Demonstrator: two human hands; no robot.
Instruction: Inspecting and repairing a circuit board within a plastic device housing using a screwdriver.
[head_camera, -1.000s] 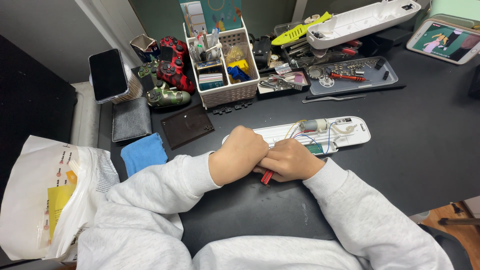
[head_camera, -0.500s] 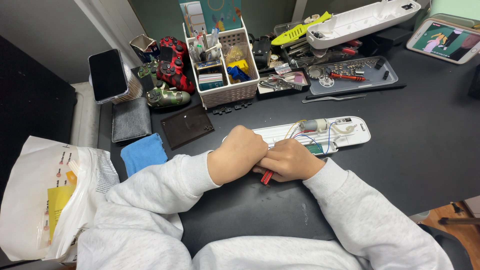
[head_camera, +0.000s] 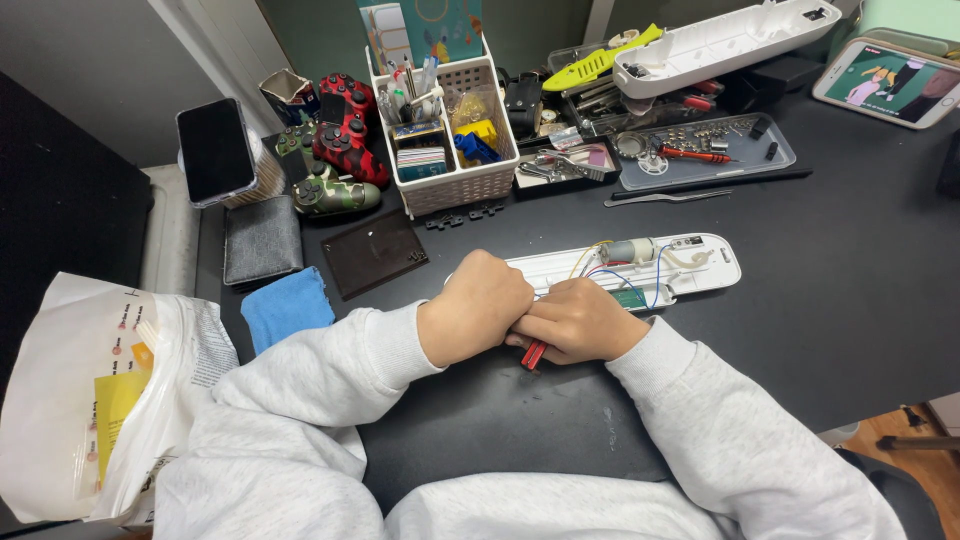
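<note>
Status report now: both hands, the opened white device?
Left hand fisted, touching right hand. Right hand grips red-handled tool. Opened white device just behind, wires exposed. Nothing blocking.

Both arms in a light grey sweatshirt, soft fleecy knit, loose and creased at the elbows. Ribbed cuffs end at the wrists. Left hand (head_camera: 475, 310) and right hand (head_camera: 580, 320) bare: no gloves, rings or watch visible.

Hobby electronics desk (head_camera: 860, 300), cluttered tools (head_camera: 690, 152)
</note>
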